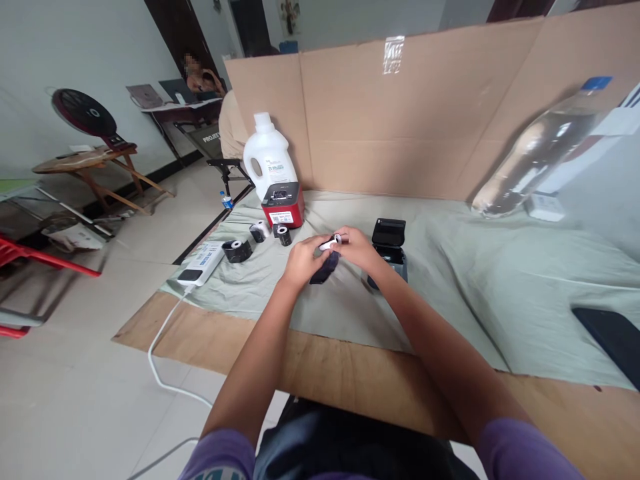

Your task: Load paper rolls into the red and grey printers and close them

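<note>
Both hands meet over the pale green cloth (pixel 465 280) at the table's middle. My left hand (pixel 301 261) and my right hand (pixel 356 248) together hold a small white roll (pixel 331 243) with a dark strip (pixel 325 268) hanging from it. Just right of my right hand stands a small black printer (pixel 389 237) with its lid up. Left of my hands lie a black tape roll (pixel 237 250), a white-cored roll (pixel 259 231) and a small dark roll (pixel 283 235).
A red and black device (pixel 283 204) and a white jug (pixel 269 158) stand at the back left. A white power strip (pixel 201 264) lies at the left edge. A clear water bottle (pixel 537 157) leans at right. Cardboard (pixel 400 120) walls the back. A person sits far behind.
</note>
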{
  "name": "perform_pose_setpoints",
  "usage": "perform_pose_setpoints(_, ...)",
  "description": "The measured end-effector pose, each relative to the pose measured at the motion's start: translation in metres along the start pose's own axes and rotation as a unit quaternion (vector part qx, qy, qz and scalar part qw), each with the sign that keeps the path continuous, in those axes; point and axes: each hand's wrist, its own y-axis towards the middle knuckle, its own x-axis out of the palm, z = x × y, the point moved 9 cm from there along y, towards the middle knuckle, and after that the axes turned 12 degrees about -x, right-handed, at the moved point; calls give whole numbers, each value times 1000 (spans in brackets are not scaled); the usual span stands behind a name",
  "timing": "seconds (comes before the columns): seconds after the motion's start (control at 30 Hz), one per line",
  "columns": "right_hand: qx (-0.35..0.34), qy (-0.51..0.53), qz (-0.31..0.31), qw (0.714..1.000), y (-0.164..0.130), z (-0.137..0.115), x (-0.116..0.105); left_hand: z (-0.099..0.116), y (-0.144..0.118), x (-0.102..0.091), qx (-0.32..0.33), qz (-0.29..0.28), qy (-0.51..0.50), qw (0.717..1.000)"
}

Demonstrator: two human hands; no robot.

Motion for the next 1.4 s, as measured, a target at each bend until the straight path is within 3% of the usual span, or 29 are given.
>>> perform_pose_setpoints(0.2, -57, -44, -20, 997, 1, -5, -1, -1, 0, 7, -14, -42, -59, 997)
perform_pose_setpoints(0.4, -42, -27, 0, 999, 1, -3, 1, -2, 2, 5, -3, -32, -65, 997)
perform_pose_setpoints(0.63, -35, -24, -1, 999, -2, -8, -6, -18, 1, 24, -86, -98, -242, 961)
perform_pose_setpoints(0.87, 21, -77, 7, 997, -4, 0, -9, -15, 0, 16, -69, -40, -195, 978)
perform_pose_setpoints(1.03, 5, -166, -4, 986, -5, -5, -10, -15, -1, 20, -48, -17, -129, 990)
perform_pose_setpoints(1.27, 7, -227, -3, 974, -7, -2, -14, -5, -4, 28, 6, -68, -112, 991)
perform_pose_setpoints(1.4, -44, -218, -19, 975, -7, -8, -9, -12, -5, 28, 0, -65, -157, 985)
